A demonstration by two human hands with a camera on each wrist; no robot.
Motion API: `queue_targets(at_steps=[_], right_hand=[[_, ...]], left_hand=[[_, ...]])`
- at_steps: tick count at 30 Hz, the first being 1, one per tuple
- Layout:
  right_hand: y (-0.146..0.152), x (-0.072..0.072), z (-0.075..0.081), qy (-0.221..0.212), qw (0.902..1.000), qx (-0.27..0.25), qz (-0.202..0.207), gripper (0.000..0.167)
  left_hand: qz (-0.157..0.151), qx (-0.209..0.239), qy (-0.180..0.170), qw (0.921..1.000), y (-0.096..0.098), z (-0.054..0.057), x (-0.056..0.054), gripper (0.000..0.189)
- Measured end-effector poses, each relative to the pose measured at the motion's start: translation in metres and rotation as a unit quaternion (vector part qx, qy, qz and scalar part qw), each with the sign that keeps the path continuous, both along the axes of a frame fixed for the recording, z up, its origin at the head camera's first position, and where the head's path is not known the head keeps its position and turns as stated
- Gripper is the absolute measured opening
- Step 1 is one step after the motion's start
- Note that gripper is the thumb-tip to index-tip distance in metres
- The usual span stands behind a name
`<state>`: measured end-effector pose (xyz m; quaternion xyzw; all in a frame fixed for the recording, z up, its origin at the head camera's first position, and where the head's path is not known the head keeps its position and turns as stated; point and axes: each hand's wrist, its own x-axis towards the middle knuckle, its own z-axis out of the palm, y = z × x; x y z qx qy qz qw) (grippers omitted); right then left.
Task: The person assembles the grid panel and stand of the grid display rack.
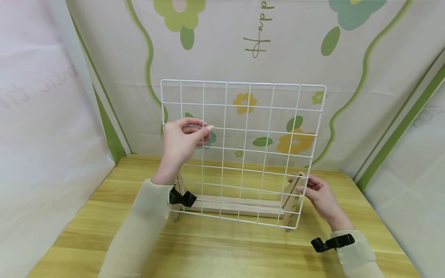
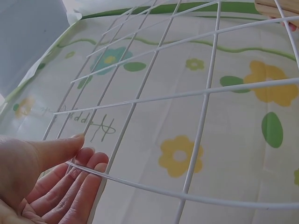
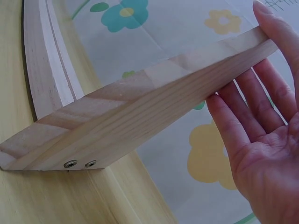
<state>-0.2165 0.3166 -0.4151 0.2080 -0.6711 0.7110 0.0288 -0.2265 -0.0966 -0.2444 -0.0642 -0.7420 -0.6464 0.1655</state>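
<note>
A white wire grid panel [image 1: 250,83] stands upright in front of a wooden stand [image 1: 250,211], overlapping it in the head view. My left hand [image 1: 178,139] pinches a grid wire left of the panel's middle, the thumb nearer me and the fingers reaching through; the left wrist view shows this hand [image 2: 51,172] close up. At the stand's right, my right hand [image 1: 321,197] holds the upper end of the slanted wooden side piece [image 3: 154,88]. Its thumb lies at the edge and its fingers against the outer face. Two metal screws [image 3: 70,164] show low on that side piece.
The stand rests on a wood-grain table [image 1: 222,251]. Behind it hangs a pale curtain [image 1: 222,58] with flower prints, and more fabric [image 1: 45,116] closes off the left and right sides. A black strap mount [image 1: 335,242] sits on each sleeve.
</note>
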Motion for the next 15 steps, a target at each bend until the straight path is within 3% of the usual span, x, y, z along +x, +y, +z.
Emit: queue_targets(at_steps=[7, 15], right_hand=[[0.002, -0.002, 0.000, 0.011, 0.9995, 0.004, 0.029, 0.033], [-0.001, -0.005, -0.003, 0.015, 0.9990, 0.003, 0.043, 0.032]], left_hand=[[0.007, -0.010, -0.014, 0.9998, 0.002, 0.009, -0.013, 0.030], [0.016, -0.020, -0.017, 0.9995, 0.001, 0.009, -0.017, 0.028]])
